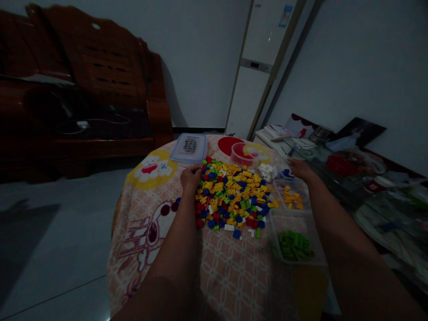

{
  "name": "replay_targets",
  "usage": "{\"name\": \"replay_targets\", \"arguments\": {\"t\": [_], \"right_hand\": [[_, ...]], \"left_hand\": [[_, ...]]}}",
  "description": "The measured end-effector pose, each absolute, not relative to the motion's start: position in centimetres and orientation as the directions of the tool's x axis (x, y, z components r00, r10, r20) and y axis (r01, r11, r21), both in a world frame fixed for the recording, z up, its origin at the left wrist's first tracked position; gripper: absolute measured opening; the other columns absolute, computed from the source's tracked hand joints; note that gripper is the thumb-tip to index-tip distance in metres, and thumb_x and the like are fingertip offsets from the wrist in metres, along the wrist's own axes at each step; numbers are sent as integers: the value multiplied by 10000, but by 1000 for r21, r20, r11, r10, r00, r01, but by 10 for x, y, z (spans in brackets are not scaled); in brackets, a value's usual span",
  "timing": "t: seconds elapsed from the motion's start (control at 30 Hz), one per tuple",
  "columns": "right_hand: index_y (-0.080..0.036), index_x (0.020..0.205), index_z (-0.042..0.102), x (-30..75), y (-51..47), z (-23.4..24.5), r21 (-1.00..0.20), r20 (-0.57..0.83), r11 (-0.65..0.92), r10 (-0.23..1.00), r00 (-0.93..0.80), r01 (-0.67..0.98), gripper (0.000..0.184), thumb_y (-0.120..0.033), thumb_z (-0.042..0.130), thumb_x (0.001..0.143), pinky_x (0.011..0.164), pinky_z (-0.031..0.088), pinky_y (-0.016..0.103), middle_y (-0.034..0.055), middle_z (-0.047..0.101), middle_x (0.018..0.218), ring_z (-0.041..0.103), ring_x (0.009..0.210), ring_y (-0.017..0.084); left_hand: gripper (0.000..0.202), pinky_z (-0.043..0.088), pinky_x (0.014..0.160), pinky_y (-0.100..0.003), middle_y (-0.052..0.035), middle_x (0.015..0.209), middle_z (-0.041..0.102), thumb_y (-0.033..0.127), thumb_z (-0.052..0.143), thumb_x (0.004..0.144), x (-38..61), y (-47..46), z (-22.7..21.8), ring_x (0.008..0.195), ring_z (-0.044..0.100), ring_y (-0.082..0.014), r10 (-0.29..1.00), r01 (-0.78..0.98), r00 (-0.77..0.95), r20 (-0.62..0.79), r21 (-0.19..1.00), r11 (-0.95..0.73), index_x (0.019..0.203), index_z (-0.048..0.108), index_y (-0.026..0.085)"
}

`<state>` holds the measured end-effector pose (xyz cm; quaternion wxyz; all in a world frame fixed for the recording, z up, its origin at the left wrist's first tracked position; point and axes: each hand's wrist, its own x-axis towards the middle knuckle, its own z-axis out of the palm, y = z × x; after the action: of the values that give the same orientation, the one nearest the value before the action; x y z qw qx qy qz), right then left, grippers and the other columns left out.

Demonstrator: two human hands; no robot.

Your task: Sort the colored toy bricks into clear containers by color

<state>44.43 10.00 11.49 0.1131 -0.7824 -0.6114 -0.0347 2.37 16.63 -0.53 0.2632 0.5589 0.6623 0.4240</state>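
A mixed pile of toy building bricks (234, 191) in yellow, blue, red, green and white spreads over the cloth. At its far left edge, my left hand (191, 177) has its fingers curled together; whatever they may hold is too small to make out. My right hand (300, 169) is beside the blue bricks (286, 173) at the right, its fingers small and dim. Nearer me, one clear plastic box holds yellow bricks (292, 198). Another clear box (297, 263) contains green bricks (296, 245). White bricks (267, 171) are grouped past the pile's right side.
A patterned tablecloth (227, 276) covers the round table. A blue-rimmed lid (189, 148) and a round clear tub (242, 154) lie at the far side. On the right stands a cluttered glass table (364, 209). Beyond are a wooden sofa (100, 67) and a white cabinet-like unit (249, 98).
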Motion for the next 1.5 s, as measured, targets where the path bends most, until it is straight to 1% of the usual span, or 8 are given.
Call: {"name": "replay_targets", "arguments": {"t": [0.17, 0.43, 0.73, 0.8, 0.9, 1.07, 1.23, 1.5], "right_hand": [[-127, 1251, 685, 438, 94, 102, -138, 65, -303, 947, 314, 943, 537, -105, 619, 718, 1003, 506, 401, 159, 708, 1231, 644, 1165, 304], [-134, 1369, 605, 425, 91, 104, -230, 19, -297, 951, 309, 927, 578, -141, 570, 791, 918, 532, 367, 132, 739, 1162, 689, 1038, 263], [-105, 1292, 656, 401, 81, 111, -231, 236, -243, 925, 296, 942, 560, -101, 494, 757, 996, 505, 452, 157, 743, 1139, 687, 1068, 285], [-114, 1256, 682, 381, 69, 116, -258, 382, -135, 895, 229, 957, 522, -139, 485, 773, 981, 516, 456, 146, 757, 1092, 704, 1019, 282], [-151, 1156, 740, 333, 40, 119, -301, 448, 96, 893, 52, 949, 409, -225, 502, 832, 974, 517, 426, 122, 761, 1092, 703, 1026, 274], [-200, 1145, 737, 241, -12, 99, -345, 289, 329, 928, -234, 879, 336, -242, 507, 904, 937, 514, 374, 96, 750, 1139, 692, 1043, 239], [-204, 1047, 738, 176, -28, 67, -344, 52, 279, 959, -279, 896, 282, -232, 471, 962, 861, 480, 291, 84, 764, 1028, 697, 958, 200], [-207, 1178, 667, 129, -9, 42, -211, -101, 222, 964, -248, 952, 287, -306, 511, 959, 812, 476, 326, 116, 747, 1040, 692, 967, 237]], "left_hand": [[333, 508, 900, -287, -74, 1077, 771, 251, 583, 803, 24, 167, -6, 1024, 702, -227, 963, 514, -240, 119, 857, 22, 1064, 781, 192], [322, 513, 886, -285, -71, 1047, 777, 245, 591, 798, 25, 164, -1, 997, 706, -225, 964, 501, -240, 111, 865, 25, 1050, 786, 193], [322, 508, 907, -282, -74, 1077, 770, 234, 588, 805, 27, 165, -3, 1019, 700, -218, 964, 496, -242, 112, 868, 24, 1055, 785, 187], [323, 508, 894, -267, -72, 1057, 775, 219, 584, 805, 27, 164, -2, 998, 703, -205, 965, 483, -240, 104, 875, 26, 1056, 784, 179], [323, 507, 886, -258, -63, 1043, 778, 212, 589, 803, 28, 163, -1, 987, 704, -199, 964, 477, -245, 103, 879, 27, 1059, 784, 177], [319, 505, 891, -251, -61, 1066, 774, 216, 590, 813, 29, 161, 2, 1002, 701, -200, 963, 486, -251, 98, 873, 38, 1065, 784, 184], [300, 497, 911, -251, -48, 1056, 776, 219, 596, 821, 29, 158, 5, 1016, 697, -199, 963, 507, -250, 103, 861, 40, 1050, 788, 195], [307, 494, 927, -254, -52, 1085, 771, 225, 595, 830, 29, 160, 3, 1032, 694, -195, 963, 530, -251, 102, 847, 48, 1074, 777, 189]]}}
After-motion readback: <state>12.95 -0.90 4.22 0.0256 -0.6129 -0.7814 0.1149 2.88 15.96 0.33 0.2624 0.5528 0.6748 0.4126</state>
